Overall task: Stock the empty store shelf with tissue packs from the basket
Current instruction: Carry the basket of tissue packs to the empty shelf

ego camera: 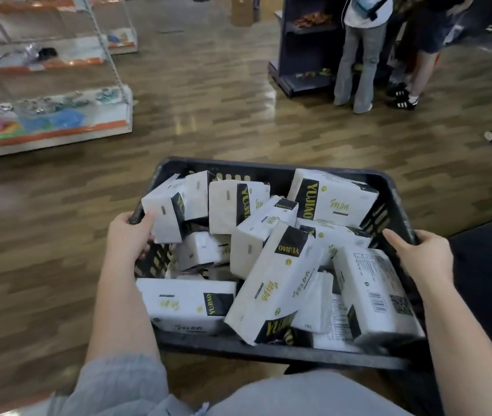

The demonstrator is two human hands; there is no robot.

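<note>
You are carrying the basket point(271, 172) in front of your body with one hand on each short side, which keeps the load level and leaves the contents in plain view from above. Your left hand point(129, 235) grips the left rim, with the thumb hooked over the top edge and the remaining fingers hidden behind the wall. Your right hand point(418, 256) grips the right rim in the same manner, thumb lying along the edge and the other fingers out of sight below it. The basket is a dark plastic crate with slotted walls, held clear of the wooden floor point(208, 115). It is loaded with the tissue packs point(283, 280), white with black and yellow bands, lying loosely at mixed angles and overlapping one another; several rise to rim height, and one rests against the left wall just beside your left thumb. None has been placed on a shelf, so judge the stocking stage as not yet started. A shelf unit point(58, 121) with orange edge strips stands ahead on the left and already carries assorted goods; whether it includes the empty shelf cannot be told. Two other persons point(358, 55) stand at a dark display rack point(304, 49) ahead on the right, well apart from you.
</note>
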